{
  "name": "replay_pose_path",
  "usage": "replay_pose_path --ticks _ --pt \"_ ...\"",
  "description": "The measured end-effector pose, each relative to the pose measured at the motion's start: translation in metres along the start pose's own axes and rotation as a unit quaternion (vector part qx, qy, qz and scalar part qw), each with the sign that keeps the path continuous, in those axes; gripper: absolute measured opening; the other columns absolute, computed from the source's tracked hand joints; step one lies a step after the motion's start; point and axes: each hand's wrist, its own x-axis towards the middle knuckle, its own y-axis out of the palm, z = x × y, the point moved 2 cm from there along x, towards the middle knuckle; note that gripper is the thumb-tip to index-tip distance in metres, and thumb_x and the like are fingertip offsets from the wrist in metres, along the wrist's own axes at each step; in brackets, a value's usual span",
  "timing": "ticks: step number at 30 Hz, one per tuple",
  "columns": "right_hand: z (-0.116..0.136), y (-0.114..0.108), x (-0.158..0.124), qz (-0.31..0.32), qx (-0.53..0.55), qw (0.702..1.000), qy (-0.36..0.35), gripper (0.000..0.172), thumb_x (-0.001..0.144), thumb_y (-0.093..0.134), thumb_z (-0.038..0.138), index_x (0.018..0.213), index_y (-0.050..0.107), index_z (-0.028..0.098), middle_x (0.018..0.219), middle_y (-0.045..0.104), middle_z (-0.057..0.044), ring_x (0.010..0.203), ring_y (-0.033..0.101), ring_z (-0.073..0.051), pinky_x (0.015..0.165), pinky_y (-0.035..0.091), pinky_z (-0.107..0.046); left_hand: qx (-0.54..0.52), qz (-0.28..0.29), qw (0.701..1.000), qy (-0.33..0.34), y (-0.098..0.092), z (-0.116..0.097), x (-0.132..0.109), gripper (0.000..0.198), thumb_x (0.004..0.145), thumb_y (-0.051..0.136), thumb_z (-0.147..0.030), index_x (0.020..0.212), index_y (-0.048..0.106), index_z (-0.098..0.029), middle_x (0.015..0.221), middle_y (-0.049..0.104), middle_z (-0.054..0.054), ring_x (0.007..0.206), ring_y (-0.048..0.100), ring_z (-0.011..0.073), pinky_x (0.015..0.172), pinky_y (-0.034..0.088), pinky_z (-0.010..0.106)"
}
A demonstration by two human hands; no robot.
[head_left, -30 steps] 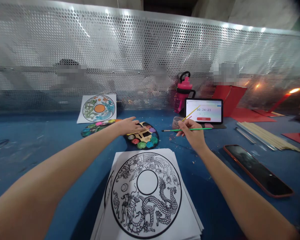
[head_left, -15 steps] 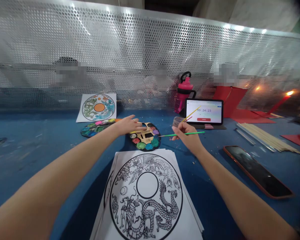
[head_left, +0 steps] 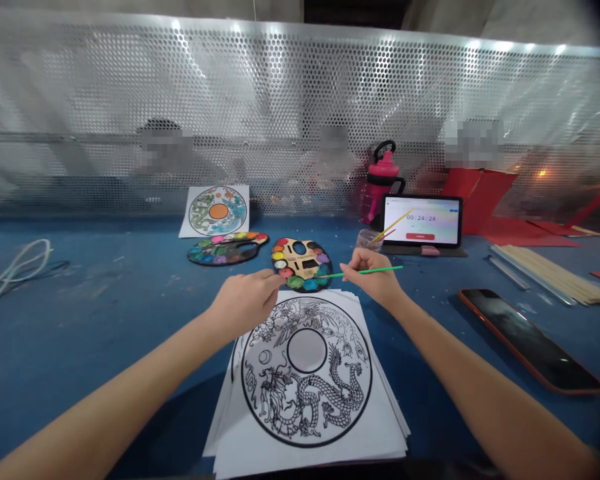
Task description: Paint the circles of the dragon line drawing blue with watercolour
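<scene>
My right hand (head_left: 375, 277) pinches a thin green paintbrush (head_left: 380, 270), held almost level, its tip over the blue-green paint at the palette's right side. Fingers bent and close together, my left hand (head_left: 245, 303) grips the lower left rim of that paint palette (head_left: 310, 263), by the red well; its thumb is hidden. Below the palette lies a stack of paper, its top sheet (head_left: 307, 393) printed with an uncoloured dragon and phoenix circle. Just behind my right hand stands a clear cup (head_left: 367, 240) with a yellow brush (head_left: 395, 223) and a red one in it.
A second palette (head_left: 225, 257) lies left, before a coloured copy (head_left: 215, 213) of the drawing. Along the back are a pink bottle (head_left: 380, 177), a tablet (head_left: 423, 220) with a timer and a perforated screen (head_left: 280, 87). A phone (head_left: 530, 343), wooden sticks and a white cable (head_left: 20, 267) flank the work.
My left hand has drawn back from above the palette to its lower left rim. My right hand has come slightly nearer, brush still held. The view has shifted a little left.
</scene>
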Motion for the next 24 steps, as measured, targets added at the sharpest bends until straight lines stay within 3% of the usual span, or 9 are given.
replay_pose_path --ticks 3,7,11,16,24 --pt "-0.001 0.001 0.000 -0.002 0.002 1.000 -0.004 0.031 0.077 0.063 0.029 0.059 0.040 0.021 0.052 0.056 0.002 0.048 0.055 -0.012 0.045 0.037 -0.024 -0.029 -0.024 0.999 0.008 0.011 -0.002 0.001 0.039 0.090 0.030 -0.020 0.122 0.051 -0.021 0.119 0.060 0.006 0.077 0.065 0.0188 0.055 0.045 0.028" --pt "0.003 0.000 0.000 -0.011 0.002 1.000 -0.011 0.034 0.080 0.060 0.033 0.058 0.038 0.021 0.050 0.050 0.004 0.053 0.061 -0.014 0.048 0.039 -0.023 -0.036 -0.023 0.999 0.018 0.029 0.000 0.001 0.033 0.090 0.032 -0.022 0.114 0.055 -0.019 0.122 0.060 0.006 0.082 0.067 0.0212 0.059 0.050 0.030" --pt "0.008 0.001 -0.002 -0.021 -0.022 0.999 -0.010 0.036 0.081 0.061 0.037 0.058 0.039 0.020 0.049 0.051 0.004 0.054 0.063 -0.015 0.049 0.039 -0.024 -0.048 -0.009 0.997 0.053 0.043 -0.003 -0.007 0.035 0.094 0.030 -0.031 0.121 0.050 -0.022 0.133 0.053 0.005 0.088 0.067 0.0223 0.061 0.053 0.032" --pt "0.014 0.003 -0.005 -0.003 -0.087 0.996 -0.035 0.031 0.082 0.060 0.036 0.059 0.047 0.020 0.056 0.062 0.000 0.052 0.057 -0.013 0.049 0.039 -0.025 -0.085 0.014 0.994 0.071 0.047 -0.008 -0.012 0.040 0.095 0.029 -0.038 0.128 0.043 -0.022 0.140 0.045 0.004 0.090 0.067 0.0251 0.067 0.056 0.040" --pt "0.018 0.005 -0.008 0.053 -0.122 0.990 -0.037 0.030 0.083 0.060 0.035 0.060 0.050 0.019 0.058 0.062 0.000 0.054 0.055 -0.012 0.052 0.038 -0.025 -0.118 0.032 0.990 0.068 0.044 -0.006 -0.012 0.042 0.095 0.029 -0.039 0.131 0.039 -0.022 0.140 0.045 0.004 0.092 0.067 0.0268 0.067 0.056 0.043"
